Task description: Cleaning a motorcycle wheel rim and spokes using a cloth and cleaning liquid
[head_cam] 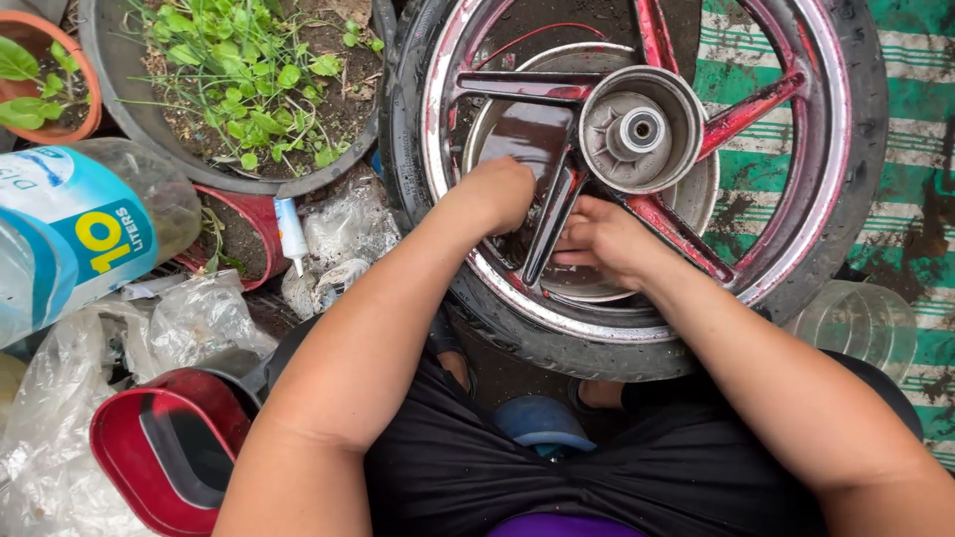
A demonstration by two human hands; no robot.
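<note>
A motorcycle wheel (811,129) with red spokes and a black tyre lies flat in front of me, over a metal basin (597,288) holding dark liquid. My left hand (497,191) reaches down between two spokes, its fingers hidden below the rim line. My right hand (605,239) sits in the neighbouring gap, fingers curled near the lower spoke (550,219). What either hand grips is hidden. The grey hub (637,129) stands just beyond both hands.
A large clear water bottle (80,229) lies at the left. A pot of green plants (249,89) stands at the top left. A red scoop (164,447), plastic bags (189,318), a small tube (290,234) and a clear jar (860,323) lie around; green striped matting (910,99) is at right.
</note>
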